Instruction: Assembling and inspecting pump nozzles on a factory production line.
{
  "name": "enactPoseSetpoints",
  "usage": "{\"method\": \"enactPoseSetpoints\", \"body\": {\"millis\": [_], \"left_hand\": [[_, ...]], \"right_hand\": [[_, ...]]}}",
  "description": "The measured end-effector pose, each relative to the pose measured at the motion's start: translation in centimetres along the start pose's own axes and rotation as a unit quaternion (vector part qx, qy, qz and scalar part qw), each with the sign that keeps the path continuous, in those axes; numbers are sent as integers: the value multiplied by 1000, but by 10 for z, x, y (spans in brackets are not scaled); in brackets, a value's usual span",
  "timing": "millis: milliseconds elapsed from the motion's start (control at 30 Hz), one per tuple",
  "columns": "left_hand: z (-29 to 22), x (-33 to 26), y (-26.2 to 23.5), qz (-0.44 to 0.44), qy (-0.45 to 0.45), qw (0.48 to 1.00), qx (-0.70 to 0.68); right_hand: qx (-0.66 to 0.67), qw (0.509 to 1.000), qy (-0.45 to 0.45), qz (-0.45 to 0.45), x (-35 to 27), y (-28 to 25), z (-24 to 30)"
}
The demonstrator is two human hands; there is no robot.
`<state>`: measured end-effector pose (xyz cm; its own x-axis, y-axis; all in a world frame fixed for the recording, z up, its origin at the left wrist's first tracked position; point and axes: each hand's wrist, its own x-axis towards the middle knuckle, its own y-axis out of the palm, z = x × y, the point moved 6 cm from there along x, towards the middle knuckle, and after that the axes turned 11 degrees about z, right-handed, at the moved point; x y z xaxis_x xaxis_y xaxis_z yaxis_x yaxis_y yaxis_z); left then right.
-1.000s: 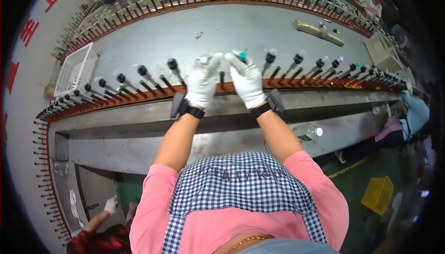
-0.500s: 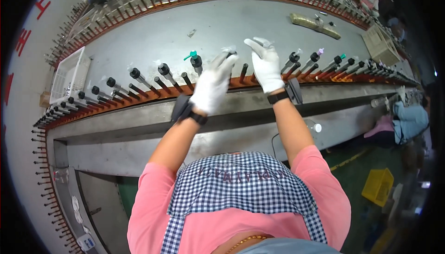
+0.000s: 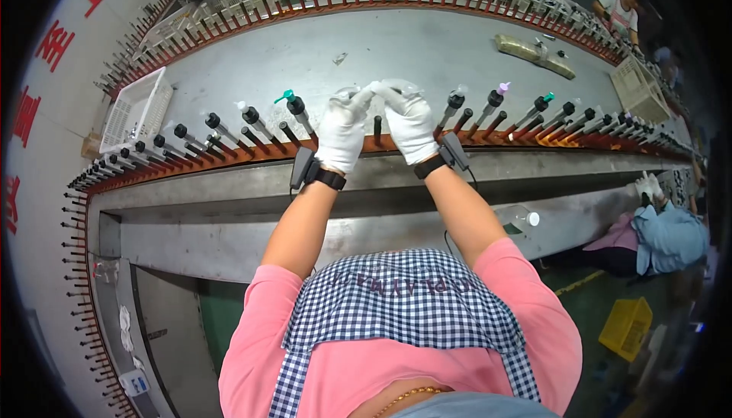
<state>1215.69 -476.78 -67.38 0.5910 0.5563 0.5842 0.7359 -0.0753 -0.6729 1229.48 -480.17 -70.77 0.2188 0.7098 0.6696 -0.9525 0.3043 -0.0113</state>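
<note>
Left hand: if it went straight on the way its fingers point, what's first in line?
Probably the right hand: the left hand angles forward and inward toward its fingertips. Whether they already touch is unclear from this view.

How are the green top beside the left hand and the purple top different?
The green top has a spout poking left; the purple top looks stubbier. The green top is left of the left hand, while the purple top is right of the right hand. Both sit on black collars.
</note>
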Motion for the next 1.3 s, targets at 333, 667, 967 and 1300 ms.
{"method": "enactPoseSetpoints", "body": {"millis": [333,667,967,1300], "left_hand": [[-19,-57,14,-29,-50,997,-51],[-89,70,144,92,-16,995,25],[-79,34,148,-26,-41,994,-96],[-122,-18,167,26,-82,995,-53]], "right_hand": [[-62,984,25,-167,-113,-166,-13],[-77,987,134,48,-4,-173,-46],[-97,993,60,23,-35,-180,-1],[-281,943,92,-154,-113,-347,13]]}}
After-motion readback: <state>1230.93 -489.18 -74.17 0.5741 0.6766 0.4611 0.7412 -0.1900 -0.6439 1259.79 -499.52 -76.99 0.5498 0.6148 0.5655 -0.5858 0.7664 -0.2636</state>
